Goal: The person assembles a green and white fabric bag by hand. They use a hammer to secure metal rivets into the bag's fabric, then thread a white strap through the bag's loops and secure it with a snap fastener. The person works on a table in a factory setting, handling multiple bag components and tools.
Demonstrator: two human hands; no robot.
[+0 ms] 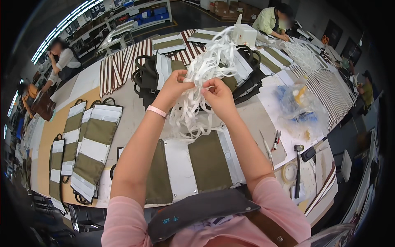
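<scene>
A tangled bundle of narrow white ribbon [216,55] hangs loosely over the middle of the table, its loops trailing toward me. My left hand [173,88] pinches strands at the bundle's left side. Opposite it, my right hand [220,96] has thumb and forefinger closed on strands too. Below the ribbon lies an olive-green and white fabric panel [210,164] with small metal studs, partly covered by my forearms. Behind the bundle are stacks of similar pieces with black handles [145,78].
Finished-looking olive and white bags [92,152] lie at left. On the right are a plastic bag [302,109], a hammer [298,173], a tape roll [289,172] and a pointed tool [266,145]. Striped strips [119,76] lie farther back. Other people [269,24] sit around the table.
</scene>
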